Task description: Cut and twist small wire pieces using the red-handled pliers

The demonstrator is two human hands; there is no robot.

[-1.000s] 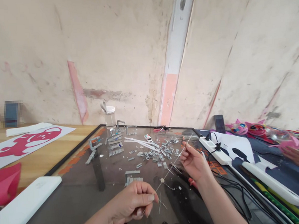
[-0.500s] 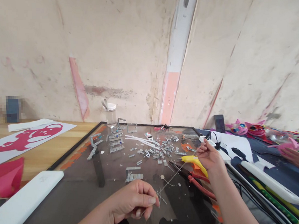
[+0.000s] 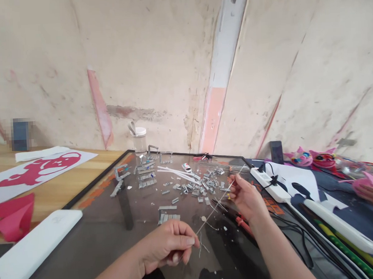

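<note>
On my remote feed, left hand [image 3: 171,244] and right hand [image 3: 247,198] pinch a wire [image 3: 213,211], not yet bent (pliers [image 3: 243,224] idle); strips [image 3: 148,183] look grouped, bits [image 3: 196,193] lie loose.

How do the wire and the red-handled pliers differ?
The wire is slender and pale; the pliers are thicker, dark and red.

The wire is held by the left hand and right hand, while the pliers lie on the dark tabletop.

Both slant across the view.
</note>
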